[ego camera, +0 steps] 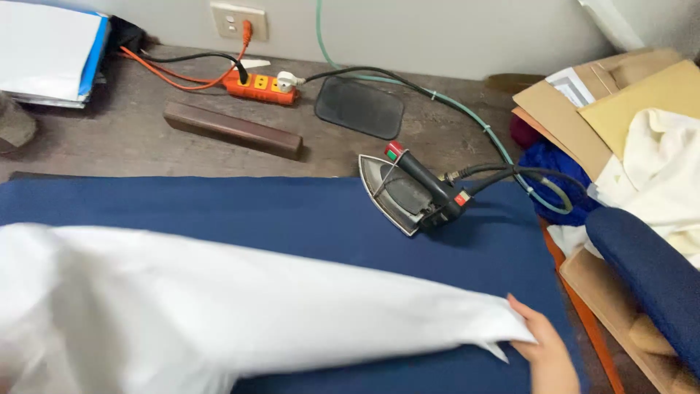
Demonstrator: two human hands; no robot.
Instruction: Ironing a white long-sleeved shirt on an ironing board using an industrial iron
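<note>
Right hand (pixel 545 352) pinching the corner of a white cloth (pixel 219 306), spread across a dark blue ironing pad (pixel 292 211) at lower left. Left hand out of view. Beyond the cloth, an iron (pixel 408 191) tipped on its side, cord trailing right.

The white cloth (pixel 219 306) looks smooth and matt, the blue pad (pixel 292 211) woven cloth; the iron (pixel 408 191) has a glossy metal sole.

An iron (pixel 412 191) stands tipped on the blue pad (pixel 292 211). Far behind lie an orange power strip (pixel 260 86), a dark wooden block (pixel 232 129) and a black mat (pixel 359 106); cardboard (pixel 561 117) is piled at right.
</note>
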